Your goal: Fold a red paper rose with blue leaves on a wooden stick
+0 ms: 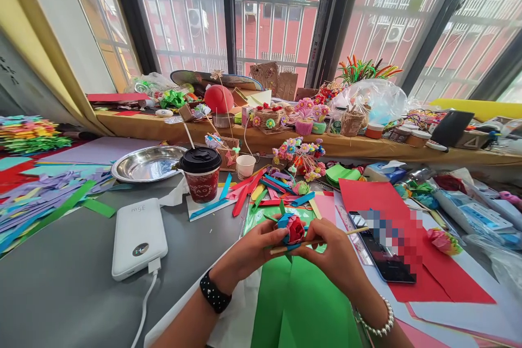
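A folded paper flower [294,228], red in the middle with blue outer petals and green leaf strips, is held in my left hand [258,240]. My left fingers and thumb close around its side. In my right hand [331,243], a thin pale wooden stick [355,231] is pinched between thumb and fingers. It runs crosswise against the near side of the flower, and the fingers hide part of it. Both hands meet over green paper sheets [305,299].
A white power bank [140,236] with a cable and a lidded cup [201,176] stand left. Behind are a steel plate [122,174], a paper cup [245,166] and paper strips [244,196]. A phone [385,261] rests on red paper [457,272] at right.
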`<action>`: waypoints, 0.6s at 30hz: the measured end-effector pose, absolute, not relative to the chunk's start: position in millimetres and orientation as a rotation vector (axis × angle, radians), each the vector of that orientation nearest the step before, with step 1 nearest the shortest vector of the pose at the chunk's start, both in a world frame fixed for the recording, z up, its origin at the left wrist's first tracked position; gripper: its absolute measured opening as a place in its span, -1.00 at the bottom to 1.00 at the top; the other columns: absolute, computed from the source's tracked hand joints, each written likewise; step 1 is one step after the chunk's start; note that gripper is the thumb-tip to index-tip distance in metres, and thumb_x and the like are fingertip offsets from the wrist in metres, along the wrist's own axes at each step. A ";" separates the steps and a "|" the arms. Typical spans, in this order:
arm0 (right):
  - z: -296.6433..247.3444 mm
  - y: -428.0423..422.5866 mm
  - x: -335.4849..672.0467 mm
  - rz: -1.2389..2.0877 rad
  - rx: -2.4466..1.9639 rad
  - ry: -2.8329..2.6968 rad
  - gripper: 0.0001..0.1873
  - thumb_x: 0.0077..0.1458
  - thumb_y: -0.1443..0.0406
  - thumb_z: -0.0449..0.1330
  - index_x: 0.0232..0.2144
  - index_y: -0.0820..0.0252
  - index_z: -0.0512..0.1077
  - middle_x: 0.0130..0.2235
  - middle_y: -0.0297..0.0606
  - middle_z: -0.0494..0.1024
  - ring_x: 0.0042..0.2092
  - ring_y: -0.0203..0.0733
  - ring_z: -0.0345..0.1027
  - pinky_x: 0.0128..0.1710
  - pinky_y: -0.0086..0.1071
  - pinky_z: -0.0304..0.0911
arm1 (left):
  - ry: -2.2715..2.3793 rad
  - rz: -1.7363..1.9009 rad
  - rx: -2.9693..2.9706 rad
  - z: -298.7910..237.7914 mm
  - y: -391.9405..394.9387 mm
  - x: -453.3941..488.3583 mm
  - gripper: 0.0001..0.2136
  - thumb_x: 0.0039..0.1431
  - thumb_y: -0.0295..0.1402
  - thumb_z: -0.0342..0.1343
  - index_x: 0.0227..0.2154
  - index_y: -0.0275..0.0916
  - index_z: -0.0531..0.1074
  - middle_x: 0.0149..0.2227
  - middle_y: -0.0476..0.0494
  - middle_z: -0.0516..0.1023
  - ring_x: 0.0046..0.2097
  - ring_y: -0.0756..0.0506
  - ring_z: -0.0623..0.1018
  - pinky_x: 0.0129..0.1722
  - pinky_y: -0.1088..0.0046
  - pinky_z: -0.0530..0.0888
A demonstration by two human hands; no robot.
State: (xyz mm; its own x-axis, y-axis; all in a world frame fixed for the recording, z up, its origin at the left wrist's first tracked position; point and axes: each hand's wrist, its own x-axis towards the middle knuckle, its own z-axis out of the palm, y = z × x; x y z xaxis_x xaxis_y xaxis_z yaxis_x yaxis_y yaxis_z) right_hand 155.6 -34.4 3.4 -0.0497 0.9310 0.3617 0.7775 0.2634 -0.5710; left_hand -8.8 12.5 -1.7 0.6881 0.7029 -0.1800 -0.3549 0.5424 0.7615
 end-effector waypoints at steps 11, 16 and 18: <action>3.2 -34.0 156.1 0.273 -1.547 -1.861 -0.68 -0.19 0.18 0.23 -0.65 0.17 0.15 -0.56 -0.40 0.28 -0.51 -0.31 0.17 -0.56 -0.47 0.10 | 0.463 0.658 0.768 -5.7 13.7 -8.5 -0.87 -0.05 -0.46 0.15 -0.37 -0.29 0.42 -0.34 -0.11 0.51 -0.33 -0.04 0.48 -0.25 0.42 0.28; 3.9 -34.2 156.2 0.266 -1.559 -1.866 -0.69 -0.21 0.21 0.25 -0.66 0.17 0.16 -0.57 -0.42 0.28 -0.51 -0.31 0.16 -0.56 -0.48 0.09 | 0.482 0.673 0.749 -6.0 13.4 -7.8 -0.79 -0.10 -0.45 0.19 -0.32 -0.27 0.40 -0.32 -0.09 0.50 -0.35 -0.03 0.48 -0.25 0.42 0.30; 3.9 -34.2 156.4 0.286 -1.559 -1.864 -0.69 -0.20 0.21 0.24 -0.65 0.17 0.15 -0.56 -0.41 0.29 -0.50 -0.31 0.16 -0.55 -0.47 0.10 | 0.478 0.671 0.751 -5.4 13.3 -7.3 -0.78 -0.11 -0.45 0.20 -0.32 -0.28 0.40 -0.33 -0.10 0.50 -0.35 -0.02 0.48 -0.26 0.43 0.30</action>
State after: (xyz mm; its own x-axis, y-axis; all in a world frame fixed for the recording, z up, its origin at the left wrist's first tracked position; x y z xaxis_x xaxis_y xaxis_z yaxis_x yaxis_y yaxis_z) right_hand 156.4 -34.2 3.9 -0.0503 0.9330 0.3563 0.7835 0.2581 -0.5652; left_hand -7.3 13.3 -5.4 0.6946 0.7019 -0.1577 -0.3787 0.5431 0.7494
